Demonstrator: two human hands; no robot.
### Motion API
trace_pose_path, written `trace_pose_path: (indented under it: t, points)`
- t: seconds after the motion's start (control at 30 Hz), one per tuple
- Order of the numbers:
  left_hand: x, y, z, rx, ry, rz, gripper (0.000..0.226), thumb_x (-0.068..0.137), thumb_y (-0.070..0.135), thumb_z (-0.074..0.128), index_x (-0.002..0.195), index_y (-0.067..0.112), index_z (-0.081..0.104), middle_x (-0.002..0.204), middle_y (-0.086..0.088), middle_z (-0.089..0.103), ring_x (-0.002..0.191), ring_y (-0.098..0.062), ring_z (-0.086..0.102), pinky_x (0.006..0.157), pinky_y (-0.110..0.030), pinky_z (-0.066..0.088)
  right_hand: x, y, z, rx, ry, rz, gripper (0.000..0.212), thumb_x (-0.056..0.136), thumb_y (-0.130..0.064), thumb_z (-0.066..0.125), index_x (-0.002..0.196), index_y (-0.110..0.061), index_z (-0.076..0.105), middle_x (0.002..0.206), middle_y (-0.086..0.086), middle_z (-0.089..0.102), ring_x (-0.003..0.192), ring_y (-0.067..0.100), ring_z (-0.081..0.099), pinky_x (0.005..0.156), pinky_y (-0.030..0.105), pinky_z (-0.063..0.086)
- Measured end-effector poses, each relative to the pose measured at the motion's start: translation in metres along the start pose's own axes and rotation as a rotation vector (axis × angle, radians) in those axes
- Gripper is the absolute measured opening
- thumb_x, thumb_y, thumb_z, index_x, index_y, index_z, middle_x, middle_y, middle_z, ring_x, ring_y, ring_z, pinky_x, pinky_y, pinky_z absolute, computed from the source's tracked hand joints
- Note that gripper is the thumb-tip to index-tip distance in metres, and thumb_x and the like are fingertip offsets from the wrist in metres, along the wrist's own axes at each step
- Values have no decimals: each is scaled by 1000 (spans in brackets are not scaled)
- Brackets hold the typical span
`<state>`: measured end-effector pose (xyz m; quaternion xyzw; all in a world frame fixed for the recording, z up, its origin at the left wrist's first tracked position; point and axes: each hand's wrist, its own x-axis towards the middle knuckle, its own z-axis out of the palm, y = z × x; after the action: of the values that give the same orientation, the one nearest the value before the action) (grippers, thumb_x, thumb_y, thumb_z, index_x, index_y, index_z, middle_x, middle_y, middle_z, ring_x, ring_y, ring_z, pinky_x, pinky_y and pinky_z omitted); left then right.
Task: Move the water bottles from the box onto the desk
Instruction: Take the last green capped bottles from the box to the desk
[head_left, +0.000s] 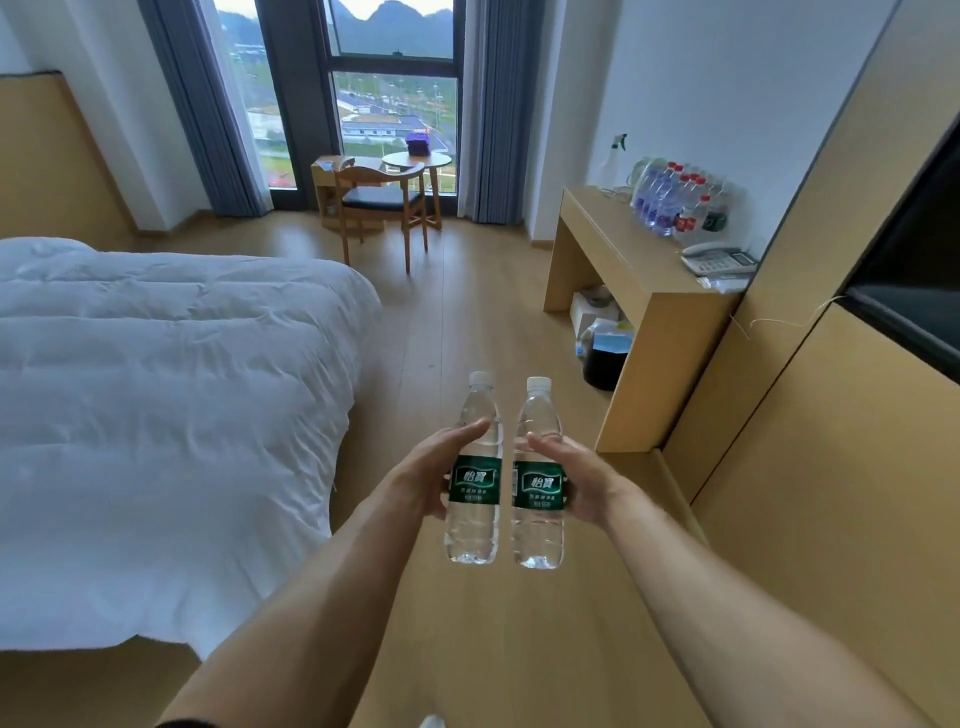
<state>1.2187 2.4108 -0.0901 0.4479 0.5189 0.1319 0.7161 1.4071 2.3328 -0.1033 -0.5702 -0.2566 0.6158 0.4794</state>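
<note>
Two bottles are held up, one in each hand. The left hand (423, 480) is wrapped round the green label of the left clear plastic water bottle (474, 470), thumb laid up the front, the other fingers hidden behind it. The right hand (582, 480) is clamped the same way on the right clear plastic water bottle (538, 475), thumb forward along the label. Both bottles are carried upright, white caps on top, just beside each other, in the air above the pale wooden floor (467, 322). No box can be made out.

Ahead and to the right, the light wooden desk (613, 249) is seen against the wall, well apart from the hands. At its far end a cluster of bottles (675, 202) is gathered, some blue-labelled, some red-capped; an exact count cannot be given. One white telephone (719, 260) lies nearer. One white-quilted bed (156, 389) fills the left side, and one wooden chair (382, 200) stands by the window.
</note>
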Motion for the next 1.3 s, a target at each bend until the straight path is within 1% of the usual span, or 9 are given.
trace_pose_path:
  t: [0.33,0.5,0.57,0.63,0.77,0.83,1.0,1.17,1.3]
  points:
    - [122,117,-51,-6,-105,-39,65,84,61,69,127,14,58,117,-15,69,106,-33,67,93,-55,51,138,-78,10,37,73,-19,60,88,-36,73,136,-8,48,132,22,63,118,44,63,95,63,52]
    - [177,157,-65,-7,-119,-39,65,84,63,69,125,14,61,110,-12,73,96,-29,71,75,-45,56,203,-108,6,24,78,-12,49,91,-37,70,127,-9,52,131,22,65,117,43,64,96,66,51]
    - [201,171,-70,-14,-122,-46,63,83,63,69,122,14,63,100,-10,76,86,-26,75,67,-41,58,232,-117,2,28,76,-6,50,94,-36,67,131,-7,52,132,24,63,119,45,62,98,66,49]
    - [227,187,-76,-9,-105,-36,64,81,64,71,122,15,64,98,-10,76,83,-26,75,61,-38,59,262,-128,-2,40,60,-3,53,96,-35,65,136,-5,48,134,25,61,121,46,60,100,67,48]
    - [284,229,-87,-23,-105,-39,54,85,58,70,109,11,64,69,-8,75,58,-23,74,45,-37,56,331,-157,-11,47,-8,13,58,98,-35,62,143,-3,43,138,28,57,126,48,56,103,66,45]
    - [316,253,-92,-18,-79,-36,51,86,58,70,106,11,63,66,-7,74,55,-22,73,42,-36,55,372,-175,-19,52,-59,21,59,100,-35,58,145,-2,42,140,29,55,128,49,54,106,65,43]
    - [391,319,-93,13,15,-42,59,82,65,70,115,18,62,73,-4,77,62,-20,75,48,-35,58,461,-236,-44,34,-167,73,59,101,-41,54,146,-5,44,136,26,60,122,45,60,101,57,50]
    - [453,382,-90,17,41,-17,59,82,66,68,117,19,62,75,-3,77,64,-18,76,56,-34,57,535,-289,-69,-2,-180,72,65,97,-45,58,147,-8,41,136,23,61,127,45,56,103,62,47]
    - [501,419,-89,6,40,0,58,83,65,68,118,19,63,84,-5,79,76,-23,76,67,-40,57,582,-317,-87,-8,-198,70,66,95,-46,58,147,-8,43,139,26,58,126,44,57,105,63,45]
